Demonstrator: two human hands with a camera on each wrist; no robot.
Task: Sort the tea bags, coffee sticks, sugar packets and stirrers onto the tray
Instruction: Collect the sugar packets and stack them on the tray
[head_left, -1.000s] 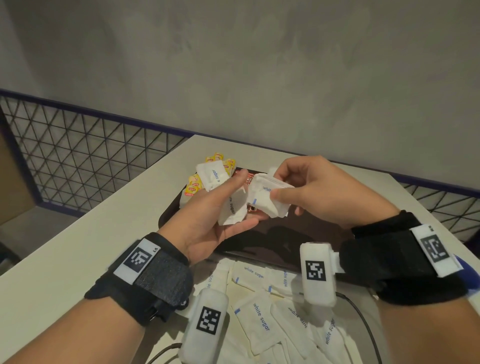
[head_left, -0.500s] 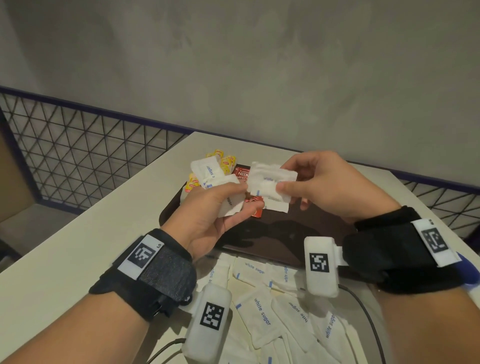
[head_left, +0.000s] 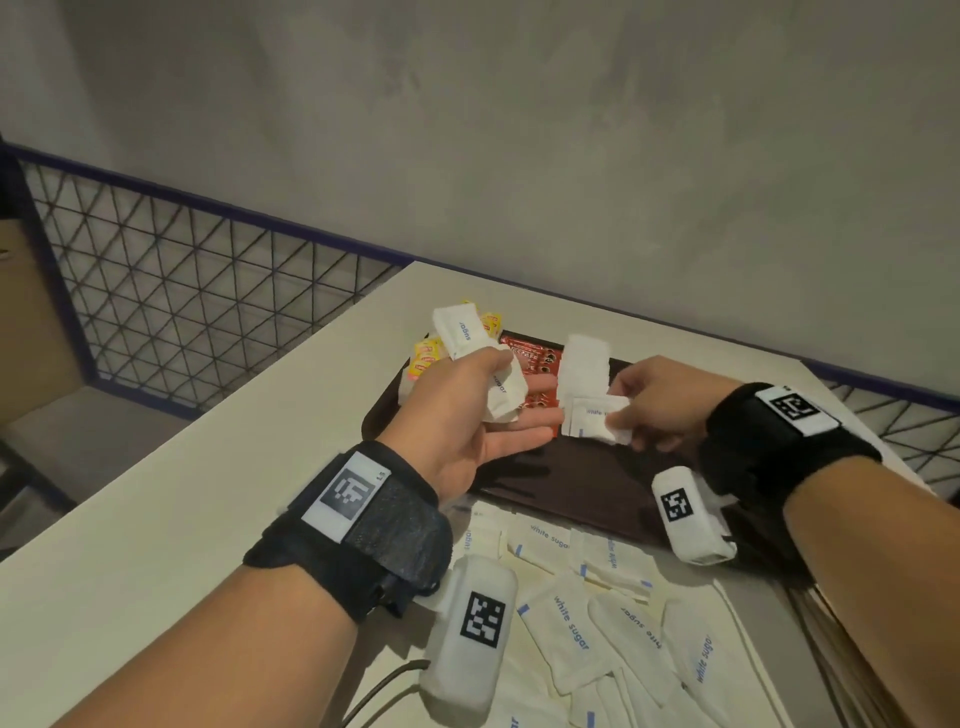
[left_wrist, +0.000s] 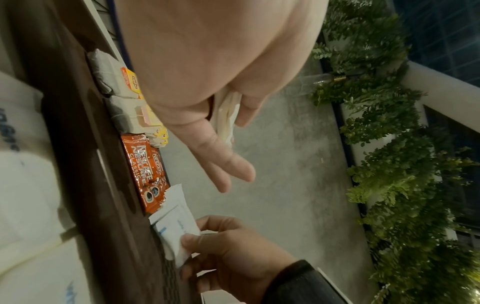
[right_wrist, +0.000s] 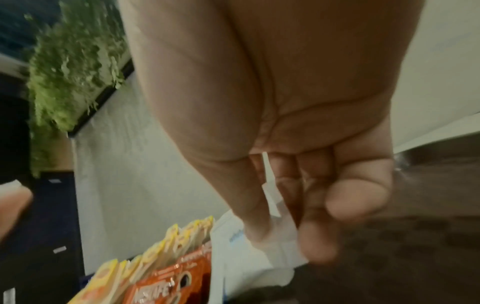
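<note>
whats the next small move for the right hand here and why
Probably lower and let go. The right hand pinches a sugar packet just over the tray, beside the sugar packet already lying there next to the coffee sticks, so it looks ready to join that group.

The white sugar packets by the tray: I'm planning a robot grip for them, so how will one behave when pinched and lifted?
Probably light and floppy: the sugar packet pinched by the right hand bends at its corners. The bunch in the left hand looks crumpled, so the paper likely creases easily. The loose pile lies flat and overlapping, so a push may slide several together.
</note>
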